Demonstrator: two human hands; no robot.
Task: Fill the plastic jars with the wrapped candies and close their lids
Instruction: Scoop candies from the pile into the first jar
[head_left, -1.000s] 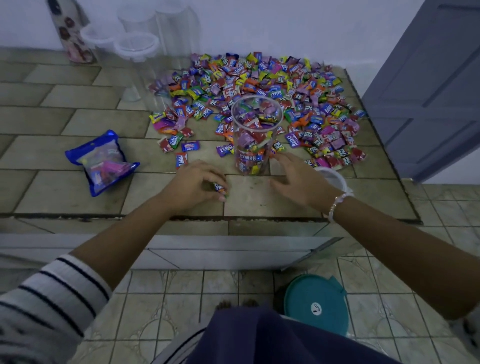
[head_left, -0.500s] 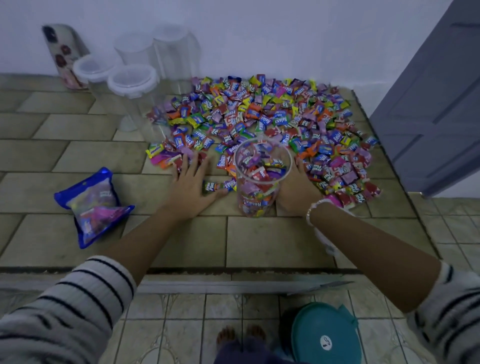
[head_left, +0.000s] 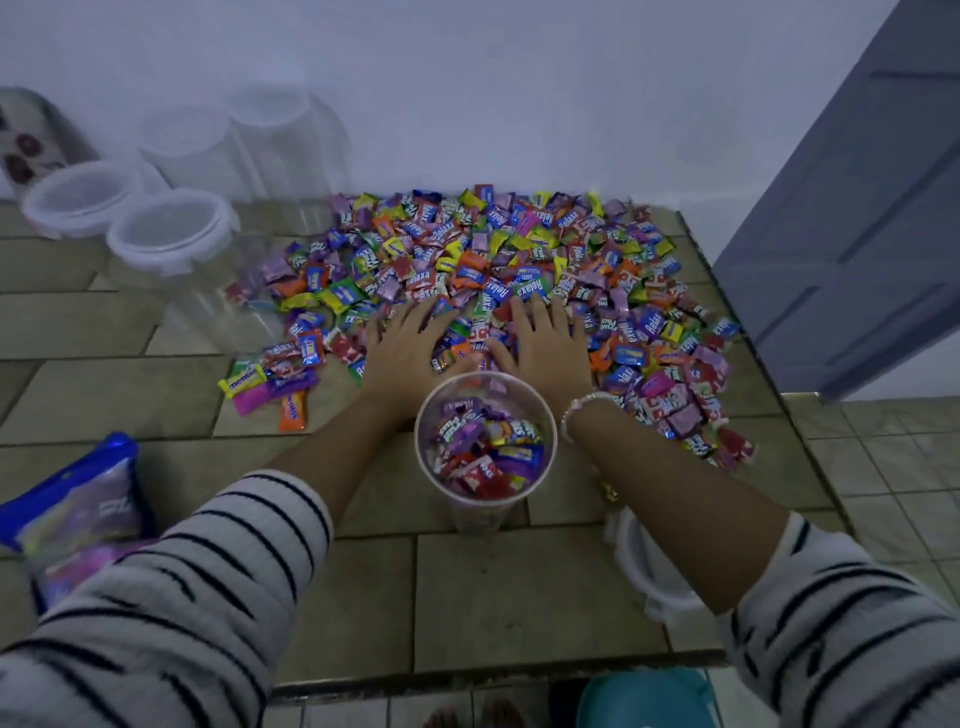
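As my left hand (head_left: 406, 352) and right hand (head_left: 545, 347) lie spread flat on bright candies (head_left: 519, 249), the part-full jar (head_left: 480, 515) stands at six o'clock.

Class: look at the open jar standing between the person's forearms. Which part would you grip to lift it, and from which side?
Probably the clear side wall of the jar, just under the rim, wrapped from the near side. It stands upright and lidless, part-filled; forearms flank it, and the left hand and right hand lie flat on the candy pile beyond.
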